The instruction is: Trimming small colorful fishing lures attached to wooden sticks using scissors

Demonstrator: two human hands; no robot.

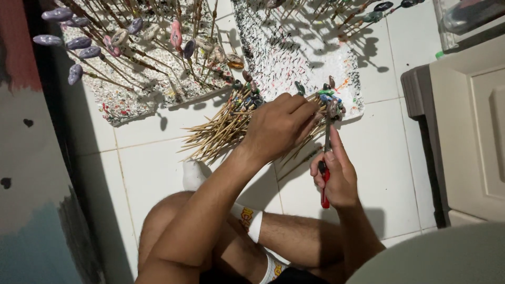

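My left hand [279,126] rests on a pile of thin wooden skewers [221,131] lying on the white tiled floor, its fingers closed around one skewer with a small painted piece [332,108] at its tip. My right hand [336,176] grips red-handled pliers [325,173], whose metal jaws point up and meet that painted piece. Several more skewer tips with coloured pieces bunch at the pile's far end [247,97].
Two white foam blocks [131,97] [294,58] stand ahead, spiked with upright skewers carrying purple, pink and dark pieces. A beige cabinet [468,131] is at the right. A painted wall [31,173] runs along the left. My bent legs and socks fill the foreground.
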